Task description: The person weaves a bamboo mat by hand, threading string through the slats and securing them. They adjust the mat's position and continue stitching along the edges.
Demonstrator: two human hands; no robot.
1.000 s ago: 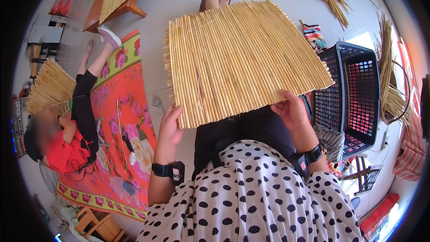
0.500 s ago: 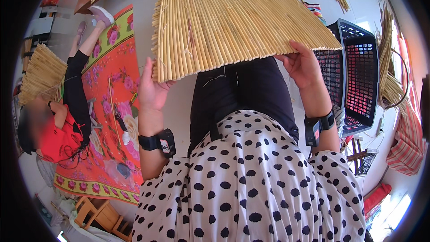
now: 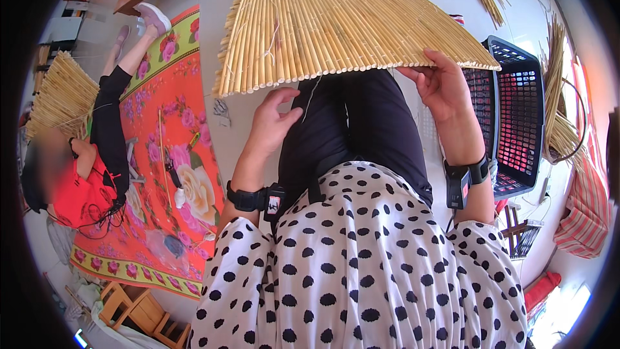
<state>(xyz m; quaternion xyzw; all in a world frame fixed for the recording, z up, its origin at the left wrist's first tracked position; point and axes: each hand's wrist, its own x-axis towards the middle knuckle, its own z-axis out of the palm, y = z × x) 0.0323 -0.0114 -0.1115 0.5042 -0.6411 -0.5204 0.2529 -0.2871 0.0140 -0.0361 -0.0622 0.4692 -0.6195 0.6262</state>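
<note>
1. Head view: a mat of straight yellow reed stalks [image 3: 349,29], bound side by side, is raised in front of the person, above the black trousers [image 3: 355,116], its near edge spanning between the two hands.
2. The right hand [image 3: 450,94] pinches that near edge toward its right end, one digit over the stalk tips and other fingertips below.
3. The left hand [image 3: 270,123] is just below the edge, apart from the mat, thumb and forefinger spread with a gap between them.
4. A thin pale thread [image 3: 312,99] hangs from the mat just beside the left thumb; whether they touch, I cannot tell.
5. To the right stands a black plastic basket [image 3: 518,113], with a bundle of loose stalks [image 3: 557,97] behind it.
6. At left, a co-worker in a red top [image 3: 90,187] sits by a red floral rug [image 3: 171,84], near another reed mat [image 3: 64,94].
</note>
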